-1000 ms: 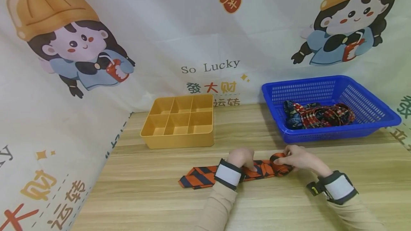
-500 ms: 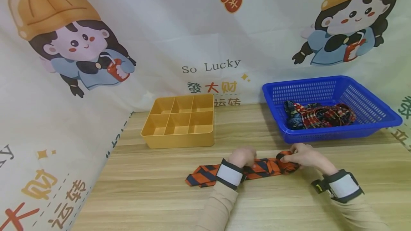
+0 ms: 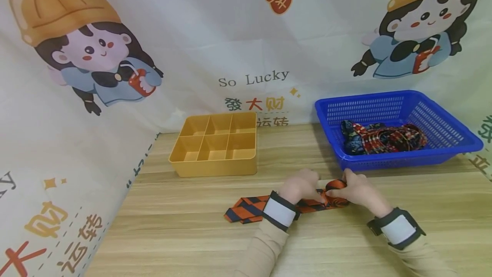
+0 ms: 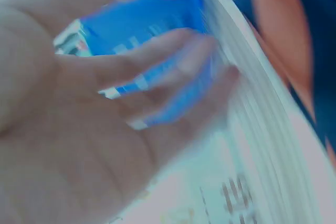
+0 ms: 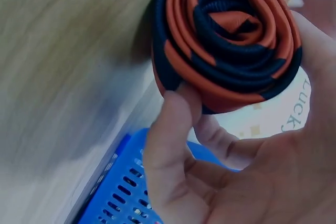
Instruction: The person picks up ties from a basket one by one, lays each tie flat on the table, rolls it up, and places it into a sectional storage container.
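Note:
An orange-and-navy striped necktie [image 3: 247,209] lies across the wooden table in the head view. Its pointed end is flat at the left, and its right end is wound into a roll. My right hand [image 3: 359,189] grips that roll from the right, fingers and thumb around its outside. The right wrist view looks straight at the coiled layers of the necktie roll [image 5: 231,40]. My left hand [image 3: 301,186] is over the middle of the necktie, thumb pointing at the roll. Blurred in the left wrist view, the left hand's fingers [image 4: 152,90] look loosely extended and spread apart.
Behind the right hand stands a blue perforated basket [image 3: 403,160] with several patterned fabric pieces [image 3: 392,139] inside. A yellow box [image 3: 213,169] with several compartments is at the back left. A printed cloth [image 3: 184,33] hangs behind the table.
The necktie's flat pointed end has slid to the right. The roll moved right, then back left, held by the right hand. My left hand has moved right, closer to the roll.

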Action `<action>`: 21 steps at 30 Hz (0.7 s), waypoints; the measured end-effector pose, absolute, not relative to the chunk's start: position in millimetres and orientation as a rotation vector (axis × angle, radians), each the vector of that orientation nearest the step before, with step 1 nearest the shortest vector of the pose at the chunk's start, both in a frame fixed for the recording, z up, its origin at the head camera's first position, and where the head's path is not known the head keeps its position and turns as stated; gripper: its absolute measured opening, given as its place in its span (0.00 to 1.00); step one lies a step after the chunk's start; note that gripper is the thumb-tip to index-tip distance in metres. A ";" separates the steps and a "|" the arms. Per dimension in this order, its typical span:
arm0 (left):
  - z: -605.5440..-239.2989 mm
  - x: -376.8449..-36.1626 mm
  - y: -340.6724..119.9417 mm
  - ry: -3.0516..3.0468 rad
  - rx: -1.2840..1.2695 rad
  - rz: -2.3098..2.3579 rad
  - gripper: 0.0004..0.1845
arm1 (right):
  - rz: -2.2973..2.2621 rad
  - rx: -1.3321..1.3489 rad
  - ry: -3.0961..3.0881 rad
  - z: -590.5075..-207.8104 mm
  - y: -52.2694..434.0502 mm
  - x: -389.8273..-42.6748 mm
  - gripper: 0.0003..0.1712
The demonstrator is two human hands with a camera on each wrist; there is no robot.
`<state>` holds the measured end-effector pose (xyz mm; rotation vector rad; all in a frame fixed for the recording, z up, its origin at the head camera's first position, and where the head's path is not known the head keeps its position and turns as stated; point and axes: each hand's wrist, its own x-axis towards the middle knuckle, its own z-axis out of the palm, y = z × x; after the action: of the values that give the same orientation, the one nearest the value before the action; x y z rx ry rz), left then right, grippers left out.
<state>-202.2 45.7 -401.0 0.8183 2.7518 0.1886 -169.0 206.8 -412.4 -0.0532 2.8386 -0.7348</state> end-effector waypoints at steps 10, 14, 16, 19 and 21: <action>-406.7 -190.1 67.1 2.861 1.112 0.252 0.27 | -0.870 -0.192 2.794 -412.8 213.1 -168.4 0.27; -405.6 -190.0 66.1 2.853 1.064 0.233 0.29 | -0.982 -0.216 2.626 -408.2 222.3 -169.9 0.34; -405.0 -190.5 65.4 2.841 1.046 0.243 0.29 | -1.023 -0.218 2.560 -408.5 222.9 -171.0 0.35; -405.6 -192.3 62.0 2.814 1.056 0.284 0.29 | -1.091 -0.233 2.483 -410.9 220.2 -172.1 0.29; -407.2 -194.5 56.3 2.779 1.036 0.328 0.30 | -1.122 -0.219 2.472 -412.4 218.7 -172.4 0.26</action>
<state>-194.5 56.3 -407.2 1.0365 2.7794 0.3276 -172.4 218.7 -412.4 -0.2186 2.4720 -1.1219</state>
